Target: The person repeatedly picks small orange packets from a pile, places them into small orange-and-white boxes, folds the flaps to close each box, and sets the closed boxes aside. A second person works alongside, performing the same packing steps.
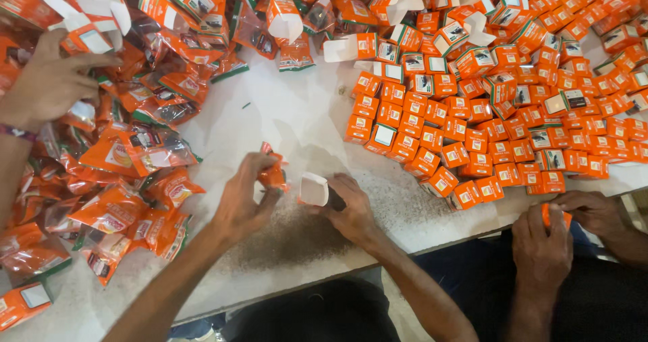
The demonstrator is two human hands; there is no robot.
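My left hand (244, 200) grips a small orange plastic pouch (273, 174) just above the white table (283, 123). Close beside it, my right hand (352, 210) holds a small open carton (314, 189), its white inside facing up, with a dark part showing at my fingers. The pouch and the carton's mouth are a few centimetres apart. A heap of orange pouches (135, 153) lies to my left. Rows of closed orange cartons (499, 119) stand to my right.
Another person's hand (50, 79) reaches into the pouch heap at far left. At bottom right a second person's two hands (560, 231) hold a small orange carton near the table edge. Open unfilled cartons (351, 45) lie along the back.
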